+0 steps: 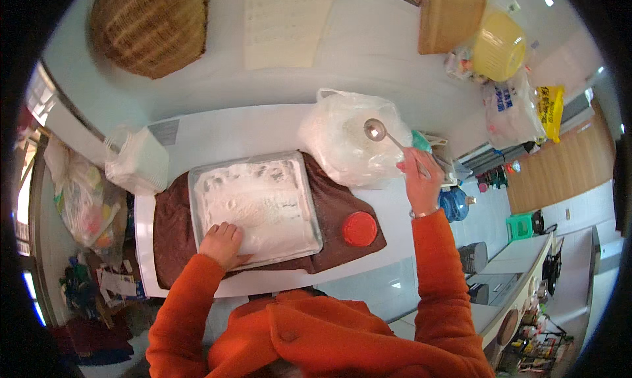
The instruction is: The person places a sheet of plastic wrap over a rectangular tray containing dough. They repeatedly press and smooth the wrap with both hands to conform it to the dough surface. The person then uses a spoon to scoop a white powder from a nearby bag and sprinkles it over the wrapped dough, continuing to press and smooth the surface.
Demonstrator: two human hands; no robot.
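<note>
My right hand (423,176) grips the handle of a metal spoon (375,130), whose bowl is over a white plastic bag (340,146). Pale contents show inside the bag, but I cannot tell what they are. My left hand (223,244) rests at the near left edge of a rectangular tray (316,237). Its fingers lie close together over the rim, touching a layer of white powder (261,205) spread across the tray. Darker patches show through the powder along the far side. Under the tray lies a brown cloth (173,244). A round red lid or container (359,229) sits on the cloth, right of the tray.
White stacked plastic containers (138,160) stand at the table's left end. Filled plastic bags (91,205) hang beyond it. A woven basket (150,27) and a sheet of paper (286,25) are on the wall. A blue water jug (453,203) and a green stool (520,226) are at right.
</note>
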